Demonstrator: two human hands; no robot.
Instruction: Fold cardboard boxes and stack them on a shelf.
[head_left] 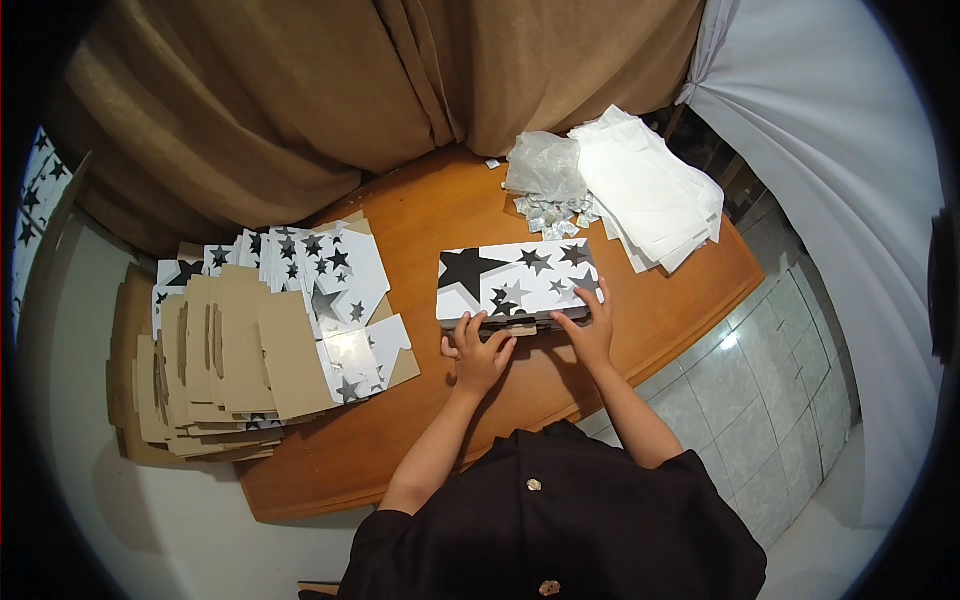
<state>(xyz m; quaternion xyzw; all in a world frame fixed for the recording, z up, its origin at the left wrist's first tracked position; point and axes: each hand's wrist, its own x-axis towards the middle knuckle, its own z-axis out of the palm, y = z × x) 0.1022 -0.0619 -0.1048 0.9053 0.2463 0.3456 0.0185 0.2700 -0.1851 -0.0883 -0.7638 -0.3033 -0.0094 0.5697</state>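
A dark shirt (560, 500), bottom centre; above, left hand (482, 358) and right hand (593, 335), fingers bent and parted, touch a starry box (535, 278) at mid-frame; whether they grip, I can't tell.

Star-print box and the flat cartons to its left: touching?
Apart. The head view shows a strip of wooden tabletop between the star-print box and the flat cartons.
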